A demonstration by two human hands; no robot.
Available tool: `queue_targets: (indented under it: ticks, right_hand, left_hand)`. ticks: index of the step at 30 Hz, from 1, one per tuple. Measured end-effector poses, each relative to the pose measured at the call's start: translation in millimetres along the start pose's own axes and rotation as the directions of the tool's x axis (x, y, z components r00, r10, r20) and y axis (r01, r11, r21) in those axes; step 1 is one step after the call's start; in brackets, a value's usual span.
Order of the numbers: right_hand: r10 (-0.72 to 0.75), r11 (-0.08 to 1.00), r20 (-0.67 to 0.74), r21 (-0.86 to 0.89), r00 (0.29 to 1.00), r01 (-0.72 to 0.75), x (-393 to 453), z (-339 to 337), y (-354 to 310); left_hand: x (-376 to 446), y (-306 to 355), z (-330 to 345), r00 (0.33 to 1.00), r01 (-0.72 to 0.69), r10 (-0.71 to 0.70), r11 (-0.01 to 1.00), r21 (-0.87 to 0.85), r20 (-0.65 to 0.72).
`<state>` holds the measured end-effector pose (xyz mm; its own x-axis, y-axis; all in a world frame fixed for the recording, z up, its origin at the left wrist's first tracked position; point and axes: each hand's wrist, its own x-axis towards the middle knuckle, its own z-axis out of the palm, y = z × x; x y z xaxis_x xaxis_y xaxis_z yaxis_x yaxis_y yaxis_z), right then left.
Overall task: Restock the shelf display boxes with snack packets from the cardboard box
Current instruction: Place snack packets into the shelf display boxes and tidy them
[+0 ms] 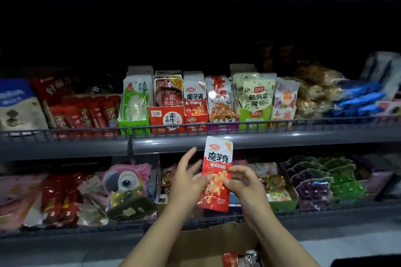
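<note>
Two hands meet on one red-and-white snack packet, which stands upright in front of the shelf edge. The right hand pinches the packet's right side between thumb and curled fingers near its middle. The left hand rests against the packet's left edge with its fingers spread and mostly straight, the thumb touching the wrapper.

Directly above the hands, on the shelf behind a low wire rail, a row of display boxes stands side by side. The red display box holding packets of the same design sits just above and slightly left of the held packet, between a red box of brown packets and a purple box of orange packets. A green box stands further left.

Below the hands, between the forearms, lies the open cardboard box, with a few packets showing at its lower right.
</note>
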<state>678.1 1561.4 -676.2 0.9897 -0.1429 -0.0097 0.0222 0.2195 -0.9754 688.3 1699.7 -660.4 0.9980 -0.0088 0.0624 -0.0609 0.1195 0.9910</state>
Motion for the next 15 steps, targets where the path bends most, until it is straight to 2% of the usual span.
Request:
queue_targets:
  ticks: [2,6,12,15]
  right_hand:
    - [-0.046,0.998,0.0,-0.035,0.999,0.046,6,4,-8]
    - [-0.087,0.995,0.029,-0.036,0.996,0.088,20,11,-25]
    - [-0.079,0.992,0.098,-0.094,0.992,0.089,45,22,-46]
    - [-0.079,0.972,0.181,-0.204,0.98,0.116,61,28,-62]
  left_hand:
    - [5,5,-2,0.996,0.067,-0.072,0.991,-0.115,-0.046]
    - [17,16,-3,0.986,0.163,-0.168,0.959,-0.232,-0.003]
    - [36,31,-10,0.993,0.059,-0.074,0.986,-0.156,-0.092]
    - [48,38,-19,0.988,0.004,-0.027,0.989,-0.15,-0.152]
